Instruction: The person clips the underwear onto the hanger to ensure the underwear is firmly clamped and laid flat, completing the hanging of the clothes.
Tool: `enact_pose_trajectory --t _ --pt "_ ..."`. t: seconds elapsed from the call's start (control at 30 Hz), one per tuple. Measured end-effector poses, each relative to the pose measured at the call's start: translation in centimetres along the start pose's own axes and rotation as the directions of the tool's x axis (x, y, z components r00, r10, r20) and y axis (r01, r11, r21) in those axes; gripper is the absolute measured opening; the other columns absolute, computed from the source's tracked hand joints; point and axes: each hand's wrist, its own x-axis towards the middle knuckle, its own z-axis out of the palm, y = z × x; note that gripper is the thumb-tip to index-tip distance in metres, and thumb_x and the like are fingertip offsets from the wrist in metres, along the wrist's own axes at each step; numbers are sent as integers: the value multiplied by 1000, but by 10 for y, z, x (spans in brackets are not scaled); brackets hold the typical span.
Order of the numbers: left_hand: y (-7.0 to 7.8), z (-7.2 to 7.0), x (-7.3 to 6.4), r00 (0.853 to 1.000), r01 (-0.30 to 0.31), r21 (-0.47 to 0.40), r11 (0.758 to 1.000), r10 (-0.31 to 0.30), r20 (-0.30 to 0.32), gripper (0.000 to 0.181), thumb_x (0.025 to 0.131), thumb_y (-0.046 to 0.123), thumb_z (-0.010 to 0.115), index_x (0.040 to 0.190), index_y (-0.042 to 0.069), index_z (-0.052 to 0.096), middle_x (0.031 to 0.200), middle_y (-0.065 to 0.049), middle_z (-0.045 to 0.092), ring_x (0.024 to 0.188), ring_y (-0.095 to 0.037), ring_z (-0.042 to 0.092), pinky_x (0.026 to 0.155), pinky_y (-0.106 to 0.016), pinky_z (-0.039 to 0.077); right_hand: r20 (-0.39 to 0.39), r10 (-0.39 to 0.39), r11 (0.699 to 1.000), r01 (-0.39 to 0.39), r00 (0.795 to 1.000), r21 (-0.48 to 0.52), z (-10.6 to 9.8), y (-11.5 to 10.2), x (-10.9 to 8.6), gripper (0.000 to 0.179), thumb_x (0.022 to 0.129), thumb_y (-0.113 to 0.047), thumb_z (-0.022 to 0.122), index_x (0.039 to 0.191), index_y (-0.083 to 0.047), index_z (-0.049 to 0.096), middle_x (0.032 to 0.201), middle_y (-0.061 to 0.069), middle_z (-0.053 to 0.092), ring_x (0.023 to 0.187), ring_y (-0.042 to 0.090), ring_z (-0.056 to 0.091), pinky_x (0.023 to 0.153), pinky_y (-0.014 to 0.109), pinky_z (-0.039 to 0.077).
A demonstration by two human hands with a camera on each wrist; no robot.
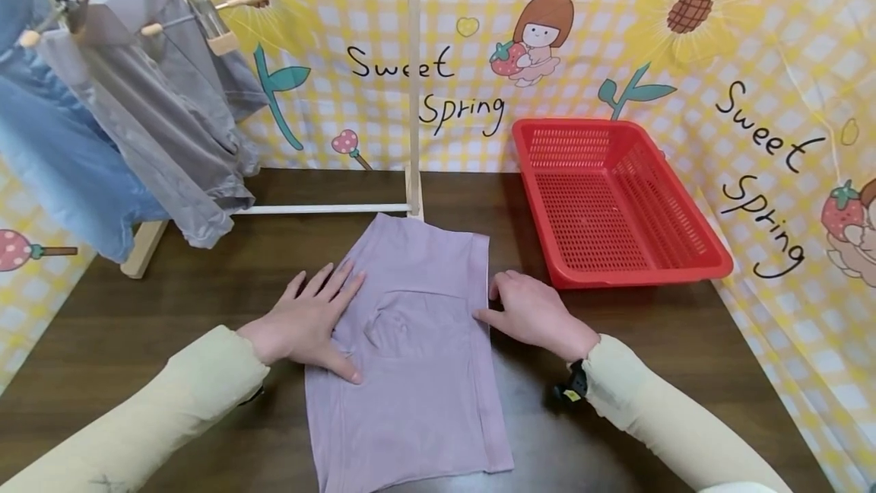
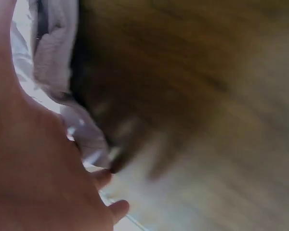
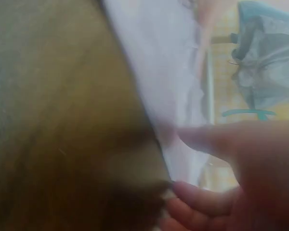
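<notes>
A pair of lavender underpants (image 1: 417, 409) lies flat on the dark wooden table, its waistband along the right side and a rounded wrinkle in the middle. My left hand (image 1: 311, 322) rests on its left edge with fingers spread and thumb reaching inward over the cloth. At the waistband, my right hand (image 1: 534, 314) touches the edge with its thumb tip, the index fingertip close by and apart from the thumb. The right wrist view shows that thumb (image 3: 207, 137) over the pale cloth (image 3: 154, 62). In the left wrist view, the cloth edge (image 2: 89, 134) shows beside my hand.
A red plastic basket (image 1: 643, 278) stands at the back right. On the left, a wooden rack (image 1: 414, 97) carries grey trousers (image 1: 150, 112) and a light blue garment (image 1: 61, 151) on clip hangers. Yellow checked cloth (image 1: 465, 151) covers the wall behind.
</notes>
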Motion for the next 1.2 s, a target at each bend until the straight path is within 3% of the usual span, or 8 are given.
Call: enact_pose_trajectory --t 0.1,0.2,0.33,0.53,0.73,0.9,1.07,1.2 --pt "9 -1 1 1000 -23 9 1000 23 -18 148 51 90 74 160 1 25 164 -27 17 148 -49 15 112 -70 10 -5 54 998 -54 999 20 5 -3 5 38 86 -47 79 94 -14 63 82 -2 56 71 16 55 63 34 49" --pt "21 -2 2 998 -61 -24 998 60 -14 140 59 87 74 160 1 25 164 -25 18 148 -47 16 113 -69 11 -4 96 994 -95 995 49 7 -7 8 36 85 -45 81 95 -14 65 84 -2 59 74 17 57 63 35 50" --pt "33 3 1 996 -77 -65 995 80 44 131 70 80 73 161 1 21 166 -22 13 151 -43 12 114 -67 11 -11 126 989 -124 992 85 7 -9 10 42 83 -43 83 104 -10 67 91 1 60 77 18 58 65 37 51" --pt "33 8 2 997 -46 -6 999 46 56 142 59 83 77 162 4 19 167 -22 10 152 -40 12 116 -64 13 22 146 976 -148 989 157 6 -7 18 50 80 -41 86 111 -8 65 90 1 60 78 17 58 66 36 51" --pt "36 3 3 998 -41 24 999 40 57 150 51 87 77 161 3 20 166 -25 10 151 -42 13 115 -65 16 114 121 954 -147 986 260 3 -6 23 27 84 -33 83 94 -12 68 75 0 61 68 19 56 59 32 47" --pt "36 4 3 998 -38 32 999 36 58 150 51 87 77 162 4 19 166 -25 10 151 -41 13 115 -65 17 81 88 929 -111 993 352 6 0 25 25 85 -34 82 81 -12 69 66 0 59 63 17 53 56 31 44" --pt "37 4 2 997 -29 42 999 26 66 151 50 88 77 162 4 18 166 -24 9 151 -41 13 115 -65 17 15 151 910 -145 988 388 10 2 30 39 83 -38 84 97 -8 62 75 1 61 68 18 57 62 32 48" --pt "37 3 3 997 -31 42 999 28 65 151 50 88 77 162 4 19 166 -25 10 151 -41 13 114 -65 17 30 194 912 -192 980 363 6 1 35 46 83 -36 85 106 -7 57 80 3 61 71 19 58 65 34 49"
